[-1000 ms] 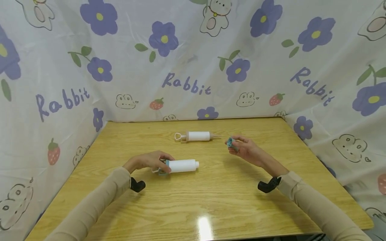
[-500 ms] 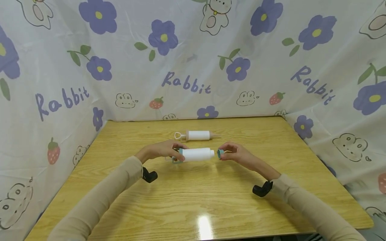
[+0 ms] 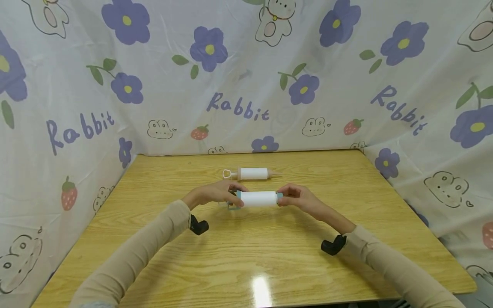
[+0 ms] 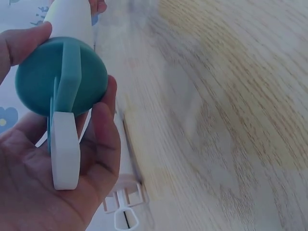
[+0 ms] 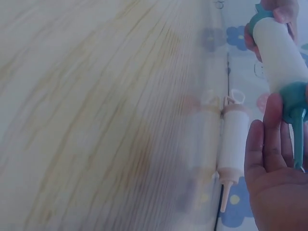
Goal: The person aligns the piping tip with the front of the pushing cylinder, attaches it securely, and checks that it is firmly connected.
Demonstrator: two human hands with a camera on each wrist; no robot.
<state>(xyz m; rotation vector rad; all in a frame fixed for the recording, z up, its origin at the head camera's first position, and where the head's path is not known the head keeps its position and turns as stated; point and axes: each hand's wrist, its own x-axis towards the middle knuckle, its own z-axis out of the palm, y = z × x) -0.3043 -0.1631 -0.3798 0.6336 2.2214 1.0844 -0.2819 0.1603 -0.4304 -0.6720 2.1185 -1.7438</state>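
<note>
A white syringe-like tube (image 3: 259, 199) lies level in the air above the table, held between both hands. My left hand (image 3: 219, 191) grips its left end by the teal end cap (image 4: 36, 79), thumb on top and fingers curled underneath. From that cap a white pull handle (image 4: 66, 154) points back over the palm. With my right hand (image 3: 304, 200) I pinch a teal nozzle cap (image 5: 294, 98) at the tube's other end. The cap sits over the tube's narrow neck, and its long thin spout (image 5: 298, 139) points toward my right palm.
A second syringe (image 3: 254, 173), white with beige ends and a ring handle, lies on the wooden table (image 3: 239, 256) behind my hands. A patterned cloth (image 3: 239, 77) hangs along the back and sides. Each wrist carries a black camera mount (image 3: 199, 225).
My left hand has lifted the tube and carried it right and away from me. My right hand has brought the nozzle cap left, and it now meets the tube's neck.
</note>
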